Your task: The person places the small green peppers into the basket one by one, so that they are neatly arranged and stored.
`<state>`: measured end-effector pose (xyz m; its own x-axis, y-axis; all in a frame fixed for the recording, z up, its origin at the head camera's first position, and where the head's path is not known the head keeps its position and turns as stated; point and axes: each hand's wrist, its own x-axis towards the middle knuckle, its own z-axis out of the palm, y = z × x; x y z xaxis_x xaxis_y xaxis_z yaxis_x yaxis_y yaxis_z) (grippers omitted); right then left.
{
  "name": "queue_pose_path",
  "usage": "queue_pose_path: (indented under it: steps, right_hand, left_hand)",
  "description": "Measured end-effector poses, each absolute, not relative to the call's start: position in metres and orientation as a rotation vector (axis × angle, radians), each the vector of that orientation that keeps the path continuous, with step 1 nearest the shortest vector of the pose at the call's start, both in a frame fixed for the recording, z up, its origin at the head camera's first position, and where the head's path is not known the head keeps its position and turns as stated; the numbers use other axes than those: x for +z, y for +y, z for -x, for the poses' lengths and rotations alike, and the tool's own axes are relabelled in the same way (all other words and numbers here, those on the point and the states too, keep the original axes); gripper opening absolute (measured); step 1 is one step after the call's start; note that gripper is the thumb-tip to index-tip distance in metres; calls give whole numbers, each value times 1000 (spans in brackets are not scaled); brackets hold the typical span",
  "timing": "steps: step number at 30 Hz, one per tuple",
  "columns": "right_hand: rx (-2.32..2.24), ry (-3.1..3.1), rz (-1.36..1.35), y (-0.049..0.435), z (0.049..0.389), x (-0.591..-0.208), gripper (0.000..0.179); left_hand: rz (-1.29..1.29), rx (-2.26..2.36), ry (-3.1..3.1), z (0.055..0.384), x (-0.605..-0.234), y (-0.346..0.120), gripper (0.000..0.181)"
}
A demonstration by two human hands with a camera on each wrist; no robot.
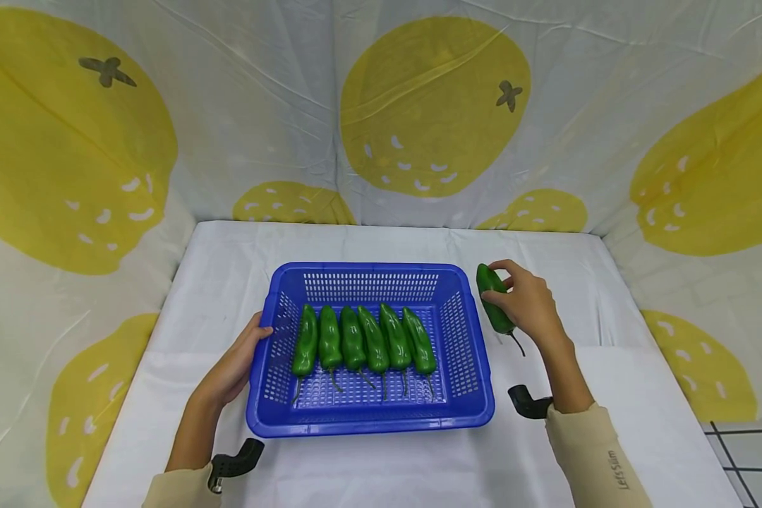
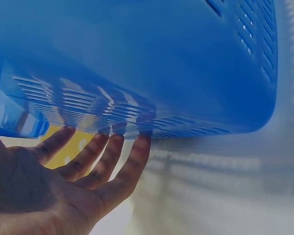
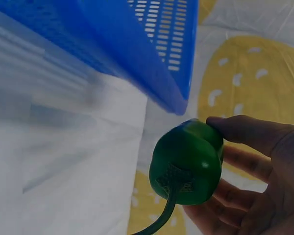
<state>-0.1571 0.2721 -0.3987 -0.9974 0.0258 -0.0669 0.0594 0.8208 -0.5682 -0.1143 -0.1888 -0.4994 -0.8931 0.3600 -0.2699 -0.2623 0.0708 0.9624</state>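
Several green peppers (image 1: 353,339) lie side by side in a row inside a blue plastic basket (image 1: 371,425), their stems toward the near side. At the basket's left rim, my left hand (image 1: 233,358) holds on with the thumb over the edge. Its fingers (image 2: 132,169) reach against the slotted outer wall in the left wrist view, where a broad smooth blue face of the basket also shows. Beyond the right rim, my right hand (image 1: 525,300) pinches another green pepper (image 1: 492,293) between thumb and fingers. That pepper's curved stem (image 3: 165,215) points down in the right wrist view.
White cloth (image 1: 381,473) covers the table under the basket. A curtain with yellow lemon prints (image 1: 434,106) stands behind and on both sides. Black wrist mounts (image 1: 236,460) stick out from both sleeves. Floor tiles (image 1: 752,448) show at the lower right.
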Motion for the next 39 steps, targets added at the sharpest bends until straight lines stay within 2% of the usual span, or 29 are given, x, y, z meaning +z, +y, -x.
queue_pose_path:
  steps: [20, 39]
  right_hand:
    - [-955, 2911, 66, 198, 161, -402, 52]
    - [-844, 2891, 5, 182, 160, -430, 54]
  left_hand:
    - [-91, 1882, 1925, 112, -499, -189, 59]
    - [-91, 1866, 1939, 113, -497, -188, 58]
